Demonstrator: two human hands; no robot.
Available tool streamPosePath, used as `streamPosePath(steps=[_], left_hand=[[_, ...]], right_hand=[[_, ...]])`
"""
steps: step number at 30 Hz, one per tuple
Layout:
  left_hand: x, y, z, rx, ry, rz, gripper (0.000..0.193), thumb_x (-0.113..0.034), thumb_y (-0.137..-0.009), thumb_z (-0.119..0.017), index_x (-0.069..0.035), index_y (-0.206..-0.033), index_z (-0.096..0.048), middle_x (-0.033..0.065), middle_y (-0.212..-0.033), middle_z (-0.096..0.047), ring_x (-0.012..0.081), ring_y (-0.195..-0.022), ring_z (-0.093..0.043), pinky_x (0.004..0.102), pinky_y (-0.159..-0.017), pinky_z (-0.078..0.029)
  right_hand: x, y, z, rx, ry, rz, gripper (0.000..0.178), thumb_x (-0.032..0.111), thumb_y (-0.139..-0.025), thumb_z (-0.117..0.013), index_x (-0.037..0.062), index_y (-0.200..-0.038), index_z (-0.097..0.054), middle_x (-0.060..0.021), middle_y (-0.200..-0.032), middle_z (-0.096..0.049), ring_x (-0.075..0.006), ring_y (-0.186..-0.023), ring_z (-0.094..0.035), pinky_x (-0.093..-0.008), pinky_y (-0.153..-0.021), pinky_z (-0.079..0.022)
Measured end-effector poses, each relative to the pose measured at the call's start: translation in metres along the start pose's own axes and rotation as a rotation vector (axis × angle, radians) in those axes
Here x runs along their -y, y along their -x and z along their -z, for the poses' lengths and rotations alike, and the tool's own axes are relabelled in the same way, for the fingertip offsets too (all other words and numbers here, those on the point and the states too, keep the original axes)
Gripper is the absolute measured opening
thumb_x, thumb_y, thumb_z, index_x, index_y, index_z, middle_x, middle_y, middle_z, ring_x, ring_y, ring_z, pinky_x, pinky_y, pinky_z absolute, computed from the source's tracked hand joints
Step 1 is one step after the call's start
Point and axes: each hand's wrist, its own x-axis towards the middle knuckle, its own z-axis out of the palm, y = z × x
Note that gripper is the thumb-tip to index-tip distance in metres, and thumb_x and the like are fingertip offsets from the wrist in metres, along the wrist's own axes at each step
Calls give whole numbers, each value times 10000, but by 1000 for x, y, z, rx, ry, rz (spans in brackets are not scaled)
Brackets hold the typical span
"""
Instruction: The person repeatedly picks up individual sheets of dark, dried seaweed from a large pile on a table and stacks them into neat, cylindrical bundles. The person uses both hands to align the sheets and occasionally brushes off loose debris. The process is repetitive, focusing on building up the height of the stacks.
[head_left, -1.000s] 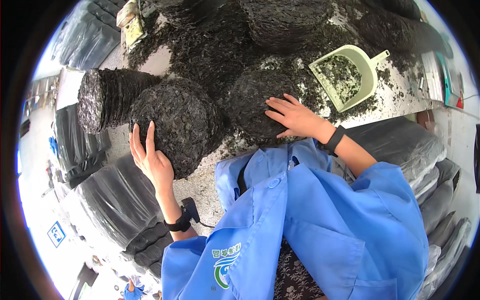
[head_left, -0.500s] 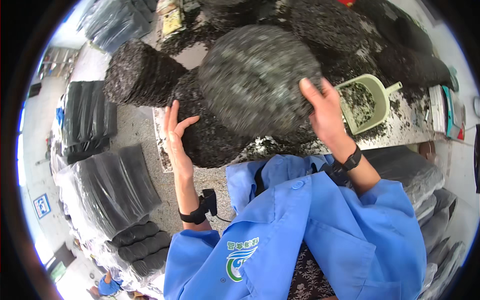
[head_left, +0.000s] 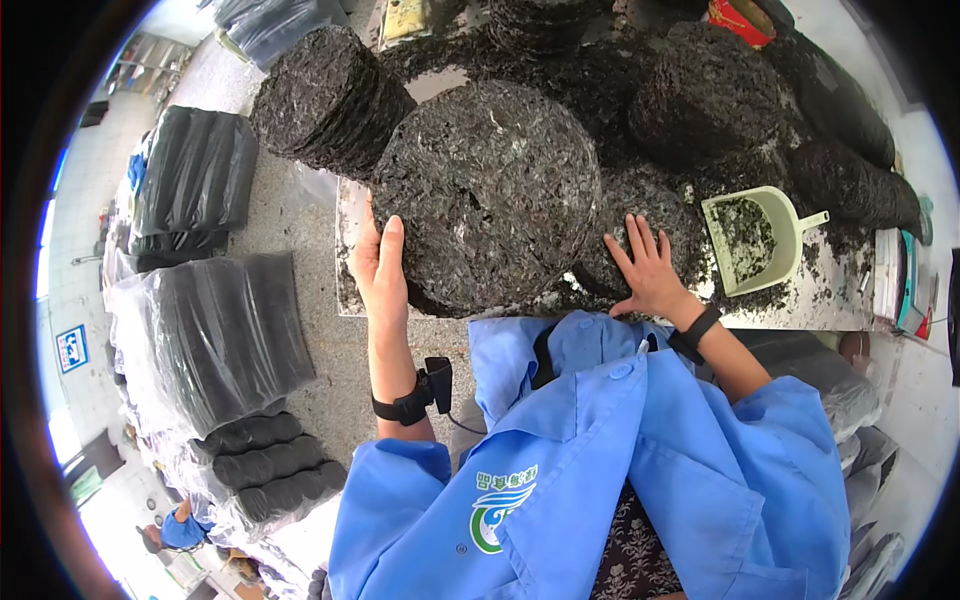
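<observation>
A large round cake of dried dark seaweed [head_left: 490, 195] lies flat, tilted slightly, at the left end of the worktable. My left hand [head_left: 381, 265] grips its left edge, thumb on top and the other fingers partly hidden at the side. My right hand [head_left: 655, 270] is open with fingers spread, resting on a lower seaweed stack [head_left: 625, 225] right of that cake. It holds nothing. Beyond my left hand a leaning stack of round seaweed cakes [head_left: 325, 105] juts past the table's left edge.
More seaweed stacks [head_left: 705, 90] stand at the back. A pale green dustpan [head_left: 790, 235] with seaweed scraps sits to the right on the white table [head_left: 825, 310]. A red tin [head_left: 742, 20] is at the far back. Plastic-wrapped dark bundles [head_left: 215, 335] are piled on the left floor.
The seaweed cake has come down leftward from my right hand and now lies in my left hand's grip. My right hand has let go and spread onto the lower stack. The view shifted slightly.
</observation>
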Motion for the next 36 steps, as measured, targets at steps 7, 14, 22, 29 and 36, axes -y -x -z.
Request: streamPosePath(steps=[7, 14, 22, 29, 36], left_hand=[[5, -4, 0, -13, -63, -114, 457, -59, -935, -520, 70, -1356, -397, 6, -1097, -581, 39, -894, -491, 167, -786, -398], [3, -10, 5, -106, -217, -93, 175, -165, -934, -564, 0, -915, -619, -20, -823, -614, 49, -719, -538, 206, -627, -421], [0, -10, 8, -77, 132, 11, 170, -171, -908, -592, -13, -968, -608, 49, -924, -630, 136, -811, -602, 286, -684, -493], [-5, -8, 8, -181, 249, 44, 214, -169, -900, -596, -12, -1044, -612, 54, -941, -642, 134, -796, -608, 273, -668, -509], [-8, -5, 1, -163, 185, -57, 103, -115, -920, -566, -28, -916, -622, 27, -868, -647, 104, -740, -605, 251, -642, -493]], right_hand=[[-10, -3, -3, -9, -136, 24, 956, 559, -649, -730, 143, -1413, -331, -237, -1482, -201, -397, -1379, -192, -578, -1046, -261], [-46, 15, 37, -446, -645, -51, 373, 67, -762, -651, -2, -1115, -554, -208, -1076, -601, -351, -964, -595, -397, -835, -483], [-86, 35, 83, -1062, -1186, -685, 434, 231, -906, -610, -52, -1209, -482, -102, -1146, -566, -146, -1014, -520, -281, -902, -408], [-78, 28, 77, -1128, -968, -625, 411, 144, -918, -582, 53, -1303, -470, -71, -1302, -487, -169, -1201, -445, -310, -1002, -349], [-30, 28, 44, -445, -311, 47, 265, 153, -766, -641, 15, -992, -632, -169, -1260, -512, -324, -1122, -533, -373, -955, -453]])
